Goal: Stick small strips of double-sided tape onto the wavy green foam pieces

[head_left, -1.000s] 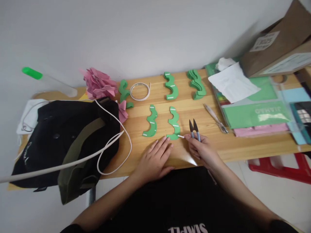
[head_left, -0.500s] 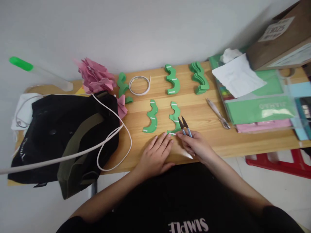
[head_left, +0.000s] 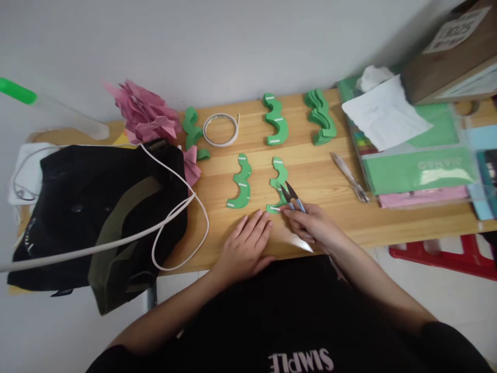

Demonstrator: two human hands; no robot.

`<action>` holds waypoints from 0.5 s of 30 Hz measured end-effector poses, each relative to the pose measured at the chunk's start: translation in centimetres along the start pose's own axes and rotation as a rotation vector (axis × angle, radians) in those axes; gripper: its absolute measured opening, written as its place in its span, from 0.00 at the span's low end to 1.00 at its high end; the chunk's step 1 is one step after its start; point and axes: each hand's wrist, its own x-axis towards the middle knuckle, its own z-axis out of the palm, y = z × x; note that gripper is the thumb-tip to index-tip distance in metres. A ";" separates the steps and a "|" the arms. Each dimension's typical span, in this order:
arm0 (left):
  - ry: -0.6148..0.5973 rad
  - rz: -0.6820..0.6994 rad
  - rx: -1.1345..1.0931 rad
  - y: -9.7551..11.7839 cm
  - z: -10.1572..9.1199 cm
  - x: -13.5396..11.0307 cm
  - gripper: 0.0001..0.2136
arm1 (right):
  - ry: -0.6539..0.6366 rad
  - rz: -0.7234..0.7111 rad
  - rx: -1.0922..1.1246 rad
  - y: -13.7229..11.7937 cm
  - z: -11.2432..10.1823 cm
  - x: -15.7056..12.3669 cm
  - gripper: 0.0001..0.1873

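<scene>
Two hands work close together at the table's [head_left: 217, 189] near edge: the right hand [head_left: 310, 221] grips the snips [head_left: 292, 192] in its curled fingers, blades pointing far and left, while thumb and finger meet the right end of a white strip [head_left: 274, 209]. Over to the left hand [head_left: 245, 241], lying flat, palm down, grasping nothing, fingertips at the near end of the green piece [head_left: 276, 182]; whether they touch it, I can't tell. It looks like strip-laying is the step in hand, and the next move would seem to call for a straight placement, then a light press. The piece itself lies flat on the wood, wavy, its bays facing left, a strip across its far end, its middle partly hidden by the blades. Just left, a matching piece [head_left: 244, 190] shows three strips; beyond, near the wall, sit the tape roll [head_left: 220, 144] and two green stacks [head_left: 277, 124] [head_left: 321, 120], the left one striped white. Far left, a black bag [head_left: 70, 217].
</scene>
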 end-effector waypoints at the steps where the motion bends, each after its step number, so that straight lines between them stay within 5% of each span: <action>1: 0.007 -0.002 0.001 0.0 0.0 -0.1 0.29 | -0.001 0.004 0.001 0.0 0.0 0.0 0.15; 15: 0.022 -0.021 -0.021 0.1 0.0 0.0 0.29 | -0.006 -0.019 -0.004 0.1 0.5 -0.4 0.15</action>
